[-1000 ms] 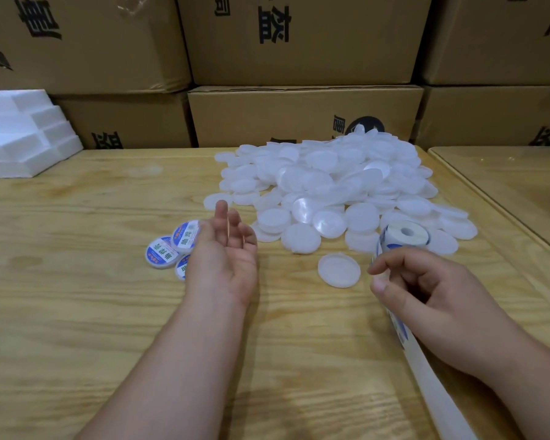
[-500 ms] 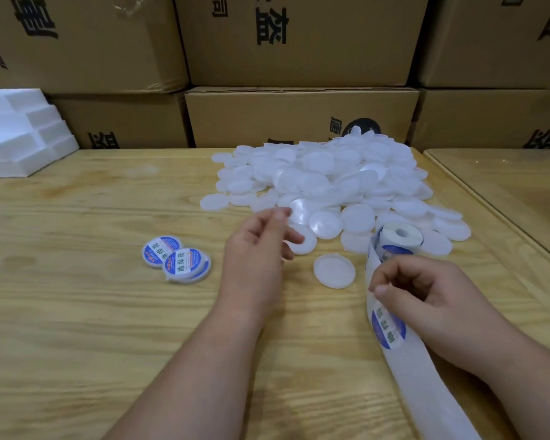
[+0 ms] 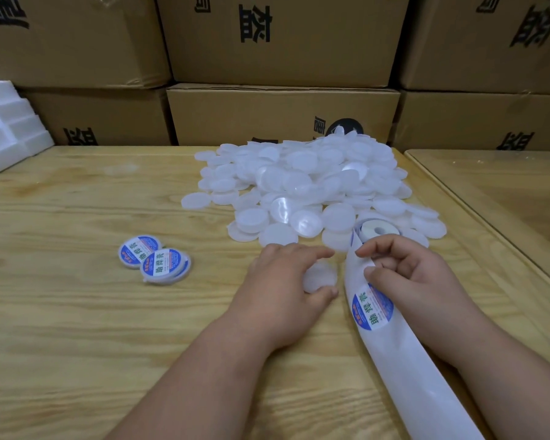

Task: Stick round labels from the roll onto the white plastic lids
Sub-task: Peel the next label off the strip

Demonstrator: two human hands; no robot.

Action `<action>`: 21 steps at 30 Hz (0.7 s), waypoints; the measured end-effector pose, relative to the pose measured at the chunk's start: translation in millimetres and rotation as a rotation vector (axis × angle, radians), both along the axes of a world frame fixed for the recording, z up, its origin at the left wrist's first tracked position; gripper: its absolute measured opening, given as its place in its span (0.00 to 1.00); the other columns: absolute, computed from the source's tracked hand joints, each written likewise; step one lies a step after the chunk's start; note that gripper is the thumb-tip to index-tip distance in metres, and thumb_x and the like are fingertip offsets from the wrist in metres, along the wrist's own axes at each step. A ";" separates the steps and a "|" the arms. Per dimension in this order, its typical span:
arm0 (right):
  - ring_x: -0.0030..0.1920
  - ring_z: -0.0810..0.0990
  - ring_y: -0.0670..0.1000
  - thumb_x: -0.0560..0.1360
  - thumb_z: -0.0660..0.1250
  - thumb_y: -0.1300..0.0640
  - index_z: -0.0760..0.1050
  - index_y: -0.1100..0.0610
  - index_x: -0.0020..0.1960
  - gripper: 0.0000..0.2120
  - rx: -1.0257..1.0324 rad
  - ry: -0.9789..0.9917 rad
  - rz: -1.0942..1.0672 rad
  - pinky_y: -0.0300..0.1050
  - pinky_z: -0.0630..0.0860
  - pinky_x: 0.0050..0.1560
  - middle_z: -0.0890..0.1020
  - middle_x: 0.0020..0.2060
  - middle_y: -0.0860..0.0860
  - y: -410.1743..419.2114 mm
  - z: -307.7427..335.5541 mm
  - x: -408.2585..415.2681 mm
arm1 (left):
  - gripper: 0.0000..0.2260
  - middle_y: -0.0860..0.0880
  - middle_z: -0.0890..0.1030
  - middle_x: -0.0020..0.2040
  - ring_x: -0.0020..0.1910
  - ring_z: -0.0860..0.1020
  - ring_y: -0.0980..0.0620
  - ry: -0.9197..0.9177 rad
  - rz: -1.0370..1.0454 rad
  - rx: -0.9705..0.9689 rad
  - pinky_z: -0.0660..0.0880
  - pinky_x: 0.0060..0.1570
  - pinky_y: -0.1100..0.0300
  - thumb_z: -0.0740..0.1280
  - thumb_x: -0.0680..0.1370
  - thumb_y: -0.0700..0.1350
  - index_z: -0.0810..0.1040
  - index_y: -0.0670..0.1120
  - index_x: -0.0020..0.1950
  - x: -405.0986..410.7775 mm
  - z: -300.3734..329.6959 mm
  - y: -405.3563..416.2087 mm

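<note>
1. Wooden table (image 3: 61,312) is filling the view, with a person's two bare forearms reaching in from the bottom edge.
2. Left hand (image 3: 280,290) is curling its fingers and thumb around a single white lid (image 3: 319,276) lying on the wood.
3. Right hand (image 3: 407,274) is pinching the white backing strip (image 3: 404,369), just above a round blue label (image 3: 372,308) on it.
4. Label roll (image 3: 375,231) is sitting just beyond the right hand's fingers, touching the pile of white lids (image 3: 308,185).
5. Two labelled lids (image 3: 154,258) are lying overlapped, well left of the hands.
6. Cardboard boxes (image 3: 283,42) are standing stacked behind the table, and white foam blocks (image 3: 10,131) are resting at far left.
</note>
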State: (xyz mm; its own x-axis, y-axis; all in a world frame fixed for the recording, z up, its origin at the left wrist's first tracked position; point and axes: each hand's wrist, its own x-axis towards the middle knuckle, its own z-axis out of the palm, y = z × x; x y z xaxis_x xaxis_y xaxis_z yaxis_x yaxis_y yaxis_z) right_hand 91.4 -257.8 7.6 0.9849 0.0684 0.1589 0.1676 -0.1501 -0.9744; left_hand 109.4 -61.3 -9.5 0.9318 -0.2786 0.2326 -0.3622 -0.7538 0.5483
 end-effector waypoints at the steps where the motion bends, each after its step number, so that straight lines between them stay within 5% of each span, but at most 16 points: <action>1: 0.35 0.67 0.53 0.79 0.65 0.70 0.82 0.46 0.45 0.19 0.000 0.000 -0.005 0.40 0.69 0.35 0.69 0.32 0.57 0.0 -0.2 0.0 | 0.24 0.61 0.74 0.67 0.68 0.67 0.57 -0.004 0.005 -0.032 0.63 0.71 0.57 0.70 0.76 0.58 0.71 0.64 0.72 0.2 -0.2 0.4; 5: 0.36 0.67 0.54 0.79 0.66 0.68 0.82 0.45 0.46 0.18 0.013 0.011 -0.014 0.40 0.71 0.37 0.69 0.32 0.58 0.6 -0.6 0.3 | 0.16 0.62 0.72 0.58 0.56 0.72 0.67 0.059 0.080 -0.389 0.69 0.56 0.68 0.66 0.75 0.57 0.75 0.66 0.62 -3.0 6.8 -1.6; 9: 0.40 0.69 0.54 0.79 0.68 0.65 0.82 0.44 0.47 0.16 0.045 0.020 -0.016 0.48 0.69 0.42 0.71 0.32 0.63 2.2 1.0 -0.6 | 0.12 0.53 0.75 0.39 0.34 0.72 0.58 0.151 0.071 -0.808 0.68 0.37 0.64 0.57 0.75 0.54 0.80 0.55 0.45 -7.2 15.6 -4.4; 12: 0.39 0.70 0.55 0.79 0.69 0.64 0.82 0.43 0.47 0.15 0.060 0.026 -0.018 0.49 0.68 0.42 0.72 0.34 0.73 3.7 3.3 -1.4 | 0.09 0.59 0.76 0.33 0.31 0.71 0.56 0.198 -0.045 -0.762 0.70 0.35 0.63 0.65 0.77 0.56 0.77 0.51 0.45 -11.9 16.5 -4.4; 17: 0.33 0.80 0.57 0.80 0.67 0.64 0.82 0.44 0.48 0.15 0.076 0.054 -0.013 0.50 0.77 0.36 0.81 0.37 0.70 1.9 5.0 -1.0 | 0.11 0.63 0.77 0.32 0.29 0.72 0.58 0.247 -0.176 -0.584 0.71 0.32 0.65 0.77 0.71 0.51 0.77 0.56 0.47 -15.1 14.1 -8.1; 21: 0.31 0.79 0.58 0.80 0.66 0.67 0.82 0.44 0.50 0.17 0.085 0.074 0.008 0.49 0.77 0.33 0.80 0.36 0.69 -1.4 4.7 -0.5 | 0.13 0.62 0.81 0.46 0.33 0.74 0.57 0.228 -0.174 -0.571 0.75 0.37 0.64 0.77 0.69 0.52 0.78 0.61 0.50 -13.4 12.6 -9.6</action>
State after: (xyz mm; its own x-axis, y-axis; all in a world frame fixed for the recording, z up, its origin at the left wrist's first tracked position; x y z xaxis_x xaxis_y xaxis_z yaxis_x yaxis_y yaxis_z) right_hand 90.9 -259.3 12.2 0.9937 0.0655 0.0910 0.0953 -0.0651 -0.9933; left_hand 96.1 -70.9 3.1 0.9277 -0.3210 0.1906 -0.2799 -0.2604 0.9240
